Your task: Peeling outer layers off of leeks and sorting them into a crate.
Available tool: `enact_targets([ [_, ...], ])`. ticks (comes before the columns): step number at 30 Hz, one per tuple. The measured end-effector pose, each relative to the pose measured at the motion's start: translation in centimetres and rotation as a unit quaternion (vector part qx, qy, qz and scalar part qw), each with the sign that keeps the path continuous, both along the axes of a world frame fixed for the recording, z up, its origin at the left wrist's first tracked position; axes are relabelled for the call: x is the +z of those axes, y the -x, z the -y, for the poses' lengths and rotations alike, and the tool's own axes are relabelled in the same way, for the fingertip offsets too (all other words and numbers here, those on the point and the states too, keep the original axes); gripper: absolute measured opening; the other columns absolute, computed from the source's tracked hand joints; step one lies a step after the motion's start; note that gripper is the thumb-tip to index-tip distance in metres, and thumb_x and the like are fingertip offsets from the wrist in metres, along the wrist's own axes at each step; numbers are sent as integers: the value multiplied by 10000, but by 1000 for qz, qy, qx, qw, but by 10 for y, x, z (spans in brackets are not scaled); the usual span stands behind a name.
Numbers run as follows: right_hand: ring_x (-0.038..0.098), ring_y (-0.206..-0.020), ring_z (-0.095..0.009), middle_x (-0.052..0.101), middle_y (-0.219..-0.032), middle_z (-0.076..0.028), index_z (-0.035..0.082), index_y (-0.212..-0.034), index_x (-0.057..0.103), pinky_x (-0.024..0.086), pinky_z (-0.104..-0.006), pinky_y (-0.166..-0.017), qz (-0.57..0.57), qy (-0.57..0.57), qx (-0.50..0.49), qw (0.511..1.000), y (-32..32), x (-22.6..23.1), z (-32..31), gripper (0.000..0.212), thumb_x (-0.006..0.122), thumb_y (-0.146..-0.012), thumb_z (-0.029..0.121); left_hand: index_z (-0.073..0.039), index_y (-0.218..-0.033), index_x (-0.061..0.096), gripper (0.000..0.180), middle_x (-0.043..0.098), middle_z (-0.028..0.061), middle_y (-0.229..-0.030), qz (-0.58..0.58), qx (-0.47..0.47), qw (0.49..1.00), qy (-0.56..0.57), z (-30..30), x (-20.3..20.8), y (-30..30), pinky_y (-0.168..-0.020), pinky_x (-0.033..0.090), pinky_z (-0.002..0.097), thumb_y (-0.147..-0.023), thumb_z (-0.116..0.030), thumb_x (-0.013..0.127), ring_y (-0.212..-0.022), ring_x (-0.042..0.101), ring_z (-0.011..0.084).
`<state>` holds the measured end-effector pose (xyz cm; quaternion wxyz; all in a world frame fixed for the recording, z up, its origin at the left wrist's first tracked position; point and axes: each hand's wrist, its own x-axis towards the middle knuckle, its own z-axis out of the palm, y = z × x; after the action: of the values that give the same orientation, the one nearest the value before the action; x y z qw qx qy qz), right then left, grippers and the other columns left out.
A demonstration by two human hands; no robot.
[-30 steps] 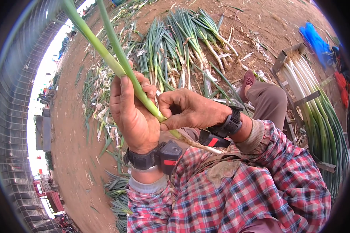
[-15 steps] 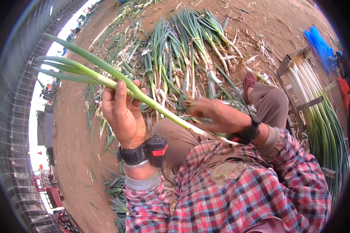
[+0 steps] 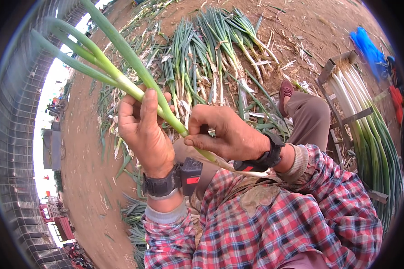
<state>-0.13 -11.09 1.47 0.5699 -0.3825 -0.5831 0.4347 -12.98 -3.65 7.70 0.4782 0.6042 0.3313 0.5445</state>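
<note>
My left hand point(image 3: 146, 139) is closed round a long green onion point(image 3: 171, 118), where its green leaves fork from the stalk. The leaves point up and to the left; the pale root end slants down toward my lap. With thumb and forefinger pressed together, my right hand point(image 3: 231, 132) pinches the stalk just below the left hand. Whether it grips the whole stalk or only an outer layer, I cannot tell. Part of the lower stalk is hidden behind the right hand and wrist.
Several bunches of untrimmed green onions point(image 3: 220, 45) lie ahead on brown soil among loose leaf scraps. At my right, a metal rack point(image 3: 326, 74) holds a stack of clean green onions point(image 3: 368, 134). Blue plastic point(image 3: 368, 51) lies beyond it. Wire mesh point(image 3: 18, 179) curves along the left.
My right hand has moved left and up from above the lower stalk and now pinches it near my left hand. The green onion has tilted more upright, its leaves swinging upward.
</note>
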Motion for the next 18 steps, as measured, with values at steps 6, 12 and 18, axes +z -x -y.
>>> enact_targets([
  [6,553,-716,-137,563,-823,-58,21,-974,529,453,-293,-639,1,-90,-89,992,4,-7,1,280,743,-799,65,13,-1048,586,229,608,20,-865,-76,70,992,-73,1,0,-2,-574,439,199,-898,-142,661,-710,560,59],
  [12,554,-694,-157,570,-764,-87,6,-930,513,448,-294,-617,-209,-34,26,977,5,-3,6,269,736,-787,57,15,-1077,568,263,591,-3,-797,3,23,998,-51,16,10,-13,-518,352,184,-937,-204,610,-617,470,29],
  [18,540,-667,-160,553,-753,-81,20,-889,522,426,-299,-604,-50,-113,-32,992,0,4,6,228,724,-810,89,33,-1086,551,273,533,7,-707,-109,-52,992,-41,9,6,-8,-534,360,202,-971,-215,543,-591,444,41],
])
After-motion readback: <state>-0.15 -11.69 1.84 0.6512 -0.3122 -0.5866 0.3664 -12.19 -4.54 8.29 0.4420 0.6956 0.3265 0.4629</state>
